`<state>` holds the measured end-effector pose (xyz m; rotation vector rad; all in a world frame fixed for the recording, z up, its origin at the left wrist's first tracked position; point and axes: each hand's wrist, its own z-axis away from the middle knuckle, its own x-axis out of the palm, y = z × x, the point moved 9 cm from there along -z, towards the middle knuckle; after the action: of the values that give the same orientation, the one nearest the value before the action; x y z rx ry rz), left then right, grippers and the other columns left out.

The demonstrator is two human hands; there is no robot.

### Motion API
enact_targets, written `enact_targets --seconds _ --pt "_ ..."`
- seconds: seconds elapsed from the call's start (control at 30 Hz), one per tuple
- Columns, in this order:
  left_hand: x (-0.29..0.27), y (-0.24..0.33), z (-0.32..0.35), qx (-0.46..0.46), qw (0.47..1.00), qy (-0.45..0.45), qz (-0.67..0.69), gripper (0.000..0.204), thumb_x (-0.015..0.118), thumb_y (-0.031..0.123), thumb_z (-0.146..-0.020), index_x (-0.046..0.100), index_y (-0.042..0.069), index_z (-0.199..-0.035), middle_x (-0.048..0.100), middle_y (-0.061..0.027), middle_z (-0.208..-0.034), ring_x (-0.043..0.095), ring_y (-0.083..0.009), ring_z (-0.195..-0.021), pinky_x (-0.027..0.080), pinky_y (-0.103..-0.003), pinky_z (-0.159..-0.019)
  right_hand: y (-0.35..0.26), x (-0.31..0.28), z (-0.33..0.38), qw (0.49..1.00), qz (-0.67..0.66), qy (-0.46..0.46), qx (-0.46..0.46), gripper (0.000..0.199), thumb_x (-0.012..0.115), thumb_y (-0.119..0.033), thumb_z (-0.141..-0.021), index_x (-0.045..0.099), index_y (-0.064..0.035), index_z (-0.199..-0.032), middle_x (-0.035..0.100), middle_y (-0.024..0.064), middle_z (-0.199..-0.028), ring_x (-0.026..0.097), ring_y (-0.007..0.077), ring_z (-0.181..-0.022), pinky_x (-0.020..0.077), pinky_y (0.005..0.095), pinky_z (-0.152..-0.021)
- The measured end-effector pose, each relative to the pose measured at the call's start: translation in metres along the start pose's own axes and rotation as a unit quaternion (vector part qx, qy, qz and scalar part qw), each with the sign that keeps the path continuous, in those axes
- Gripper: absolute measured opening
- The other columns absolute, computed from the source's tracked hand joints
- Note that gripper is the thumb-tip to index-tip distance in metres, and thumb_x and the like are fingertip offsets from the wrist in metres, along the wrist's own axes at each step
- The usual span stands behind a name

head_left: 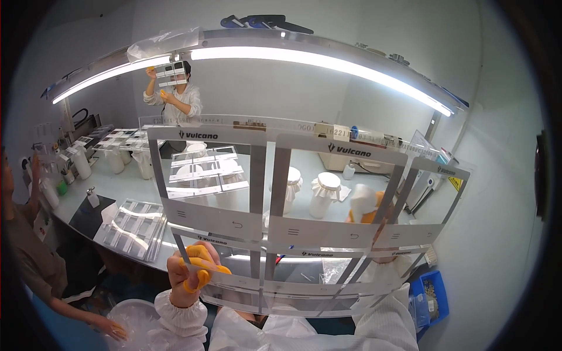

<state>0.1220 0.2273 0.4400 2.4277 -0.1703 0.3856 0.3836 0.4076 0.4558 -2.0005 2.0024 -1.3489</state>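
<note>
I hold a large clear sheet of grey-framed window panels up in front of me, toward the long lamp. My left hand, with orange finger cots, pinches the sheet's lower left edge. My right hand, also with orange fingertips, shows blurred through the sheet's right side, gripping it there. Something white lies by its fingers. White sleeves cover both forearms.
Across the bench a co-worker holds up a similar sheet. Another person at the left reaches into a white bag. Stacks of sheets, white paper-capped jars and a blue bin stand around.
</note>
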Motion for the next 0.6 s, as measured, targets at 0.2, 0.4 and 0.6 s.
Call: enact_targets --seconds 0.2,0.4,0.6 --pt "0.004 0.007 0.001 -0.032 0.999 0.028 -0.032 0.035 0.065 0.038 -0.071 0.062 0.004 -0.077 0.055 -0.0083 -0.073 0.051 -0.0152 -0.067 0.042 -0.021 -0.053 0.001 0.004 0.000 0.999 0.015 -0.027 -0.027 0.046 0.056 -0.026 -0.079 0.039 -0.0021 -0.115 0.048 0.0191 -0.107 0.056 0.0273 -0.092 0.0533 0.0328 -0.067" --pt "0.004 0.011 0.005 -0.061 0.996 0.033 -0.052 0.036 0.062 0.039 -0.074 0.061 0.003 -0.077 0.053 -0.0076 -0.073 0.051 -0.0130 -0.066 0.040 -0.020 -0.055 0.006 0.004 -0.009 0.997 0.027 -0.057 -0.044 0.044 0.056 -0.025 -0.079 0.040 -0.0022 -0.113 0.049 0.0187 -0.106 0.056 0.0267 -0.091 0.0528 0.0324 -0.067" --pt "0.008 0.011 0.008 -0.108 0.992 0.046 -0.045 0.038 0.062 0.040 -0.073 0.061 0.003 -0.077 0.053 -0.0075 -0.076 0.050 -0.0118 -0.065 0.038 -0.021 -0.057 0.001 0.007 -0.018 0.993 0.050 -0.089 -0.066 0.042 0.056 -0.024 -0.079 0.041 -0.0023 -0.112 0.049 0.0182 -0.105 0.056 0.0261 -0.090 0.0522 0.0321 -0.067"
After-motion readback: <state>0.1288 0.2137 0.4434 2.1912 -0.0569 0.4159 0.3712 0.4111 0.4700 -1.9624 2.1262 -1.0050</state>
